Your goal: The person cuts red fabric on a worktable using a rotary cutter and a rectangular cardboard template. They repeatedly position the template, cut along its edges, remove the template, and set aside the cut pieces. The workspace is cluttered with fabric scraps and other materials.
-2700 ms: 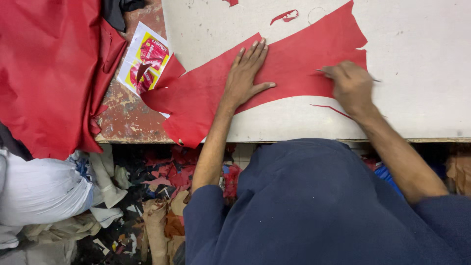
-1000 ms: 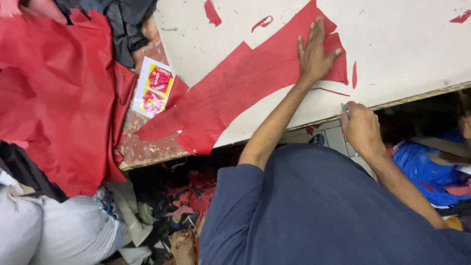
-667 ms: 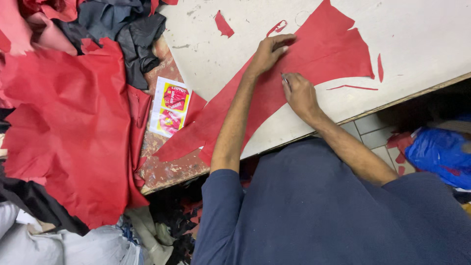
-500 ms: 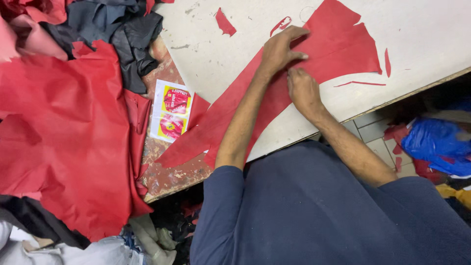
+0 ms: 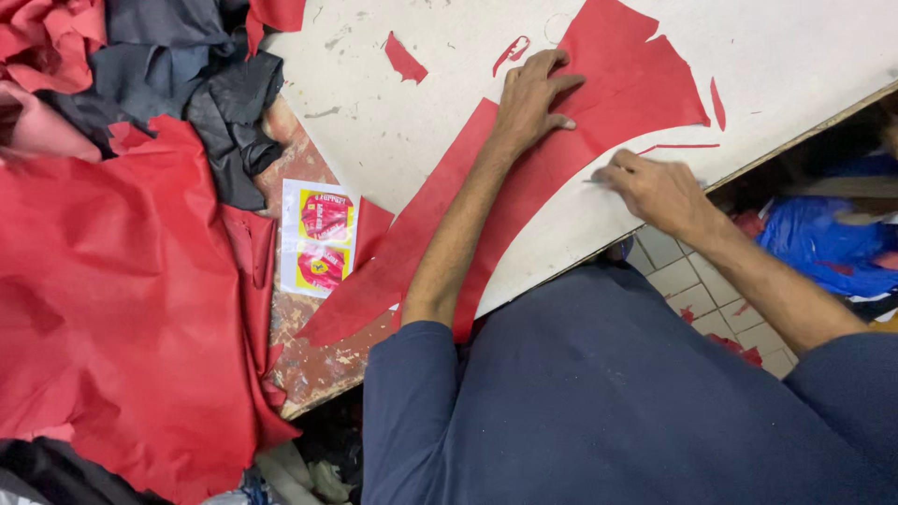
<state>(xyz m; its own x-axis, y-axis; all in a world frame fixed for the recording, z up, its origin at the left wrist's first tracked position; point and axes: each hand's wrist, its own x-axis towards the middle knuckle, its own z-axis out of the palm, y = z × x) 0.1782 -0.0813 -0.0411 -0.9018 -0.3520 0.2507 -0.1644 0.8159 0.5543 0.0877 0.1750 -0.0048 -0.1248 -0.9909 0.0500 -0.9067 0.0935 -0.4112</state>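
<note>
- The right hand [image 5: 655, 187] lies nearest the person, close to the table's front edge, fingers curled shut around a thin tool [image 5: 599, 180] whose tip pokes out to its left; what kind of tool it is cannot be told.
- That tip touches the lower edge of the long red leather piece [image 5: 524, 201], which lies flat on the pale table [image 5: 430, 122] and stretches from far beyond the right hand down past the left forearm to the worn edge.
- The left hand [image 5: 535, 93] sits farther out, palm down and fingers spread, pressing the leather flat; it grips nothing.
- Just beyond the right hand lie a thin red sliver [image 5: 678, 147] and a narrow red strip [image 5: 717, 101].
- Beyond the left hand lie small red scraps [image 5: 404, 58].
- Well left of the left forearm sits a clear packet with red and yellow patches [image 5: 318, 236].
- Farther left lie a large red hide [image 5: 112, 309] and dark leather pieces [image 5: 196, 84].
</note>
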